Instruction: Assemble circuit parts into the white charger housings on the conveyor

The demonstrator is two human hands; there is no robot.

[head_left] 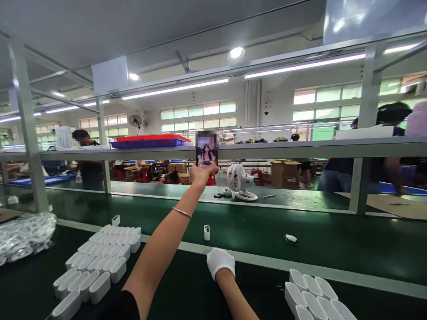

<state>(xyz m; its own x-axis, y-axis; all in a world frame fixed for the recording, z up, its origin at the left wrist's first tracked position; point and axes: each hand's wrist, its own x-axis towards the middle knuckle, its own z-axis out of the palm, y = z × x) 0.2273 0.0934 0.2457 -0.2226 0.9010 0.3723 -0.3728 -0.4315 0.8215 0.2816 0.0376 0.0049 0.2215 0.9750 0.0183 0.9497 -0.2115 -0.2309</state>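
My bare left hand (203,172), a bangle on its wrist, is raised and closed around a smartphone (207,153) held upright. The lit screen faces me and shows a picture of a person, partly blurred. Lower down, my right hand (220,262) in a white glove rests curled like a fist at the pale strip along the bench edge. Nothing sticks out of it. A small white casing (207,232) with a dark opening stands on the green belt (247,226) just beyond the glove. Farther right on the belt lies a white part (291,239).
White oval housings stand in rows at left (96,262) and right (313,295). Clear plastic bags (26,235) lie far left. A white fan (237,181) sits behind the belt. Red and blue trays (150,141) rest on the shelf (283,151). Several people work beyond.
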